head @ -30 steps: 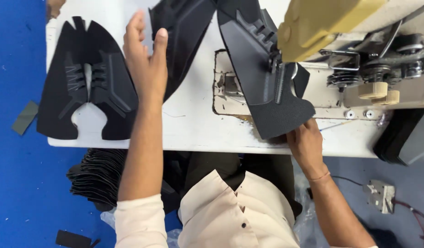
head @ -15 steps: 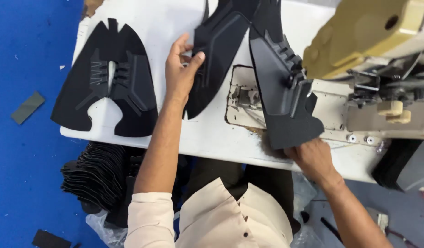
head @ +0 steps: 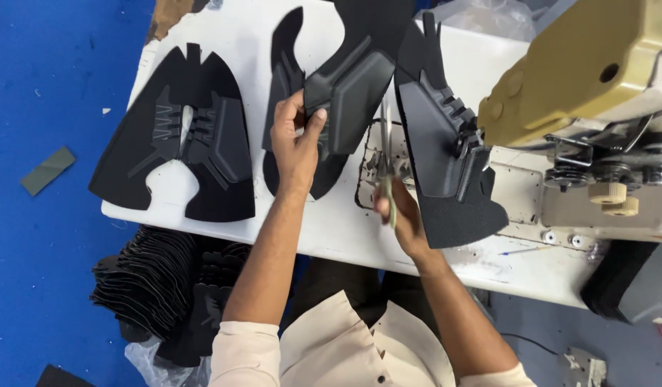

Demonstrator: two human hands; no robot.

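Note:
My left hand [head: 296,140] grips the edge of a black shoe-upper piece [head: 349,93] and lifts it off the white table [head: 338,229]. My right hand [head: 403,215] holds a small pair of thread snips [head: 385,168], blades pointing up toward that piece. Another black upper piece [head: 445,158] lies under the head of the tan sewing machine [head: 582,72], its mesh end hanging toward the table's near edge. A flat black upper [head: 180,136] lies spread out at the left of the table.
A stack of black cut pieces [head: 155,283] sits below the table's left edge over a plastic bag. The floor is blue, with a grey scrap [head: 48,170] on it. A dark block [head: 632,283] stands at the right, by the machine's pulleys [head: 607,190].
My left hand has taken hold of the middle black piece and raised it. My right hand left the mesh end of the piece under the machine and now holds snips near the middle.

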